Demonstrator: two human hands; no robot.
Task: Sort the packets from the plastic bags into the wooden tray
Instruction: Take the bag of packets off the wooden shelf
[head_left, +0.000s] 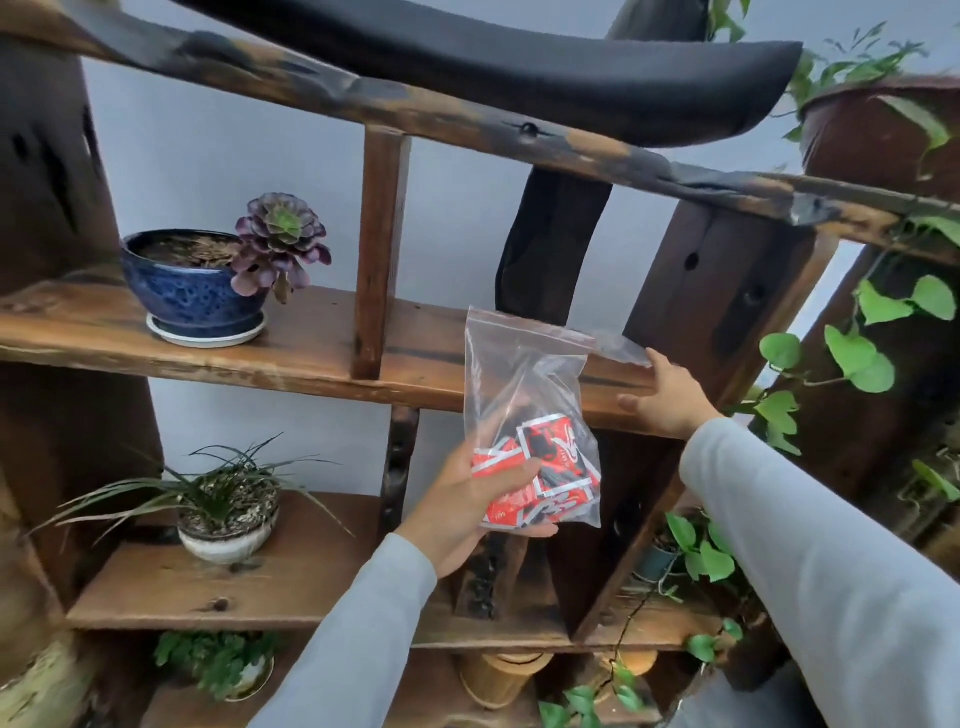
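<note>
Lower centre, the left hand (467, 512) cups the clear zip bag (524, 374) from beneath, fingers curled round the red packets (550, 457) bunched at its bottom. Its limp top stands unsupported, so tilting could spill packets if the seal is open. Right of centre, the right hand (667, 397) touches a second plastic bag (618, 344) on the wooden shelf (311, 348); whether its fingers pinch is unclear. A hasty pull might snag the pothos leaves (857, 358). No wooden tray shows.

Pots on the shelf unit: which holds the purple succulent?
The blue glazed pot on a white saucer, upper shelf; the pale pot below holds grassy leaves.
</note>
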